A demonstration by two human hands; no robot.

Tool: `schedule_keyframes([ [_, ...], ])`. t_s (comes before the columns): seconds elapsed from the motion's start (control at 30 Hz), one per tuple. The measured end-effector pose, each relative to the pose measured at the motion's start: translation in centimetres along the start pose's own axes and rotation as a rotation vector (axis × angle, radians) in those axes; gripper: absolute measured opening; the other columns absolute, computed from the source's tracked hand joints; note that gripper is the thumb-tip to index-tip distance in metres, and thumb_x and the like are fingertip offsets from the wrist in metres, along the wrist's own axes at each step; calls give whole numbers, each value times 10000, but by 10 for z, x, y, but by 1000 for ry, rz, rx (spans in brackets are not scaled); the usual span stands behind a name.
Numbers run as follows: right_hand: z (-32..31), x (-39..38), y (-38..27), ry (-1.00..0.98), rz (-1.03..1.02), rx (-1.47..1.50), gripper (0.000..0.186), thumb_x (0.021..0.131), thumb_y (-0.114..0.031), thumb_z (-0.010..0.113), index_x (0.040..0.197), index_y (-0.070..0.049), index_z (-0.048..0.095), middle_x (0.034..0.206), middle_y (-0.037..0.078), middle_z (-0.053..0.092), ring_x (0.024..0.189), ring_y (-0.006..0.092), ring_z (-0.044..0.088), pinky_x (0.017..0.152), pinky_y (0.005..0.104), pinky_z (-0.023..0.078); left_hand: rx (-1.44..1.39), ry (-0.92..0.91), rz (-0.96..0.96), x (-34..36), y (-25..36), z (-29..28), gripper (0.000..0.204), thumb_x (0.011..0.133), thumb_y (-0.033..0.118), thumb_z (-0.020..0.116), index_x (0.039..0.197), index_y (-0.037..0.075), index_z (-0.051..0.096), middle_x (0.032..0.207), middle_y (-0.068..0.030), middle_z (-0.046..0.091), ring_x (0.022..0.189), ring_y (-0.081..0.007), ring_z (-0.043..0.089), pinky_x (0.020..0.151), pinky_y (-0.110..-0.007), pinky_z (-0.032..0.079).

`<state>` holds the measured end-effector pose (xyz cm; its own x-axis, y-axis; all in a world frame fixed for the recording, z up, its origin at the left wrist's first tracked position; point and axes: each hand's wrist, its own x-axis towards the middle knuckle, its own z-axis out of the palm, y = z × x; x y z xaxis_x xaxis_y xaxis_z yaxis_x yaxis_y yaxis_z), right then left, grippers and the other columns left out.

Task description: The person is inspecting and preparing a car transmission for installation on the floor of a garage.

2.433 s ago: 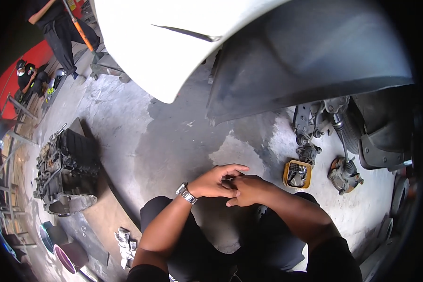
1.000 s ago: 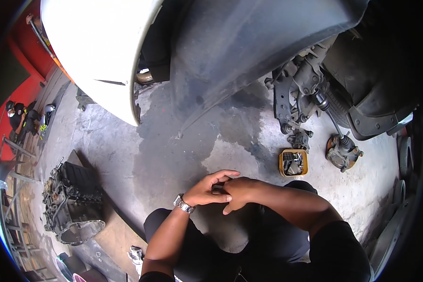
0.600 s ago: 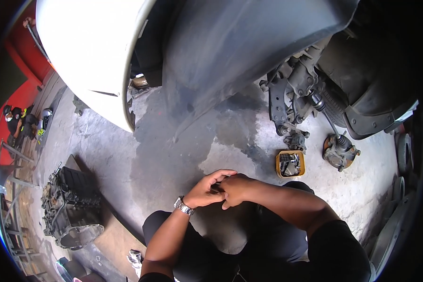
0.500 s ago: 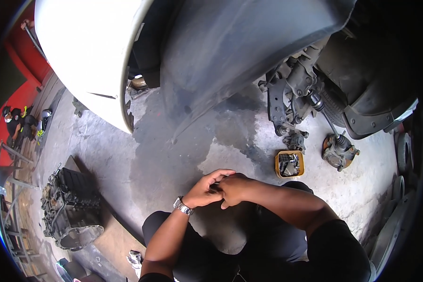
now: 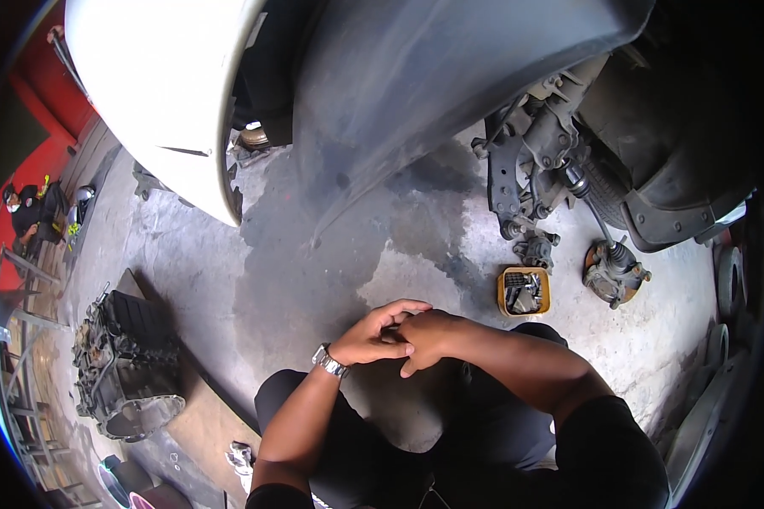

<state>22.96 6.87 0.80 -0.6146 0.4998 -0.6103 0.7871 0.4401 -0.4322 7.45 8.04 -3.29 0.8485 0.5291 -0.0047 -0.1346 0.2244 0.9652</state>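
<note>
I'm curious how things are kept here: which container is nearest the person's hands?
The squarish yellow tub holding loose parts, right of the right hand. The teal-rimmed bucket and pink-rimmed bucket are round and farther off, at lower left.

The grey concrete floor (image 5: 191, 233), stained by a broad dark patch (image 5: 284, 254), carries a yellow bin (image 5: 547, 293). Well to the bin's left are a dark metal casing (image 5: 127, 365), a flat brown board (image 5: 208, 416) and two buckets (image 5: 168, 498); to its right, a rusty hub (image 5: 609, 276).
</note>
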Motion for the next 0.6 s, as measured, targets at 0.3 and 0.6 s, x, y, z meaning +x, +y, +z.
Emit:
schedule_keyframes([
  [0.3, -10, -8, -9, -21, 63, 1, 651, 689, -422, 719, 1231, -119, 527, 1208, 132, 530, 1048, 296, 559, 868, 399, 461, 23, -34, 13, -1, 0, -3, 645, 754, 31, 581, 1359, 80, 363, 1189, -76, 521, 1042, -146, 508, 875, -289, 421],
  [0.6, -20, -13, -13, 13, -2, 44, 585, 690, -413, 733, 1133, -62, 582, 1132, 143, 589, 1013, 304, 578, 881, 375, 457, 208, 67, 18, -12, 9, 3, 587, 769, 70, 612, 1316, 75, 398, 1141, -92, 567, 989, -164, 558, 858, -304, 447],
])
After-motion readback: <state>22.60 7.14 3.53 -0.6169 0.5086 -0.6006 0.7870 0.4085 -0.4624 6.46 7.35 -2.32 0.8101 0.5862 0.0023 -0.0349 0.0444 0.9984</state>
